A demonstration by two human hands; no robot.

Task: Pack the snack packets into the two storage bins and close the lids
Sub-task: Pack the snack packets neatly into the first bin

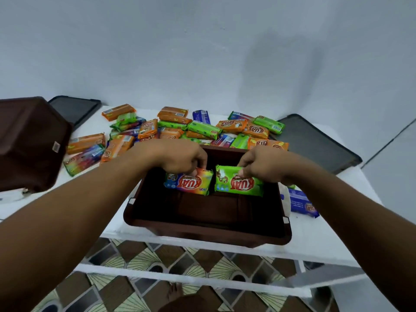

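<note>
Glossy printed foil packets (238, 182), smooth dark-brown plastic bin (202, 233), matt white table (315, 248).

The left hand (182, 157) holds a rainbow snack packet (191, 182) inside the open brown bin (209, 230). The right hand (262, 164) holds a green snack packet (238, 183) just beside it. Many more packets (180, 128) lie on the white worktop (326, 244) behind the bin. A second brown bin (29, 140) sits tilted at the left.
</note>
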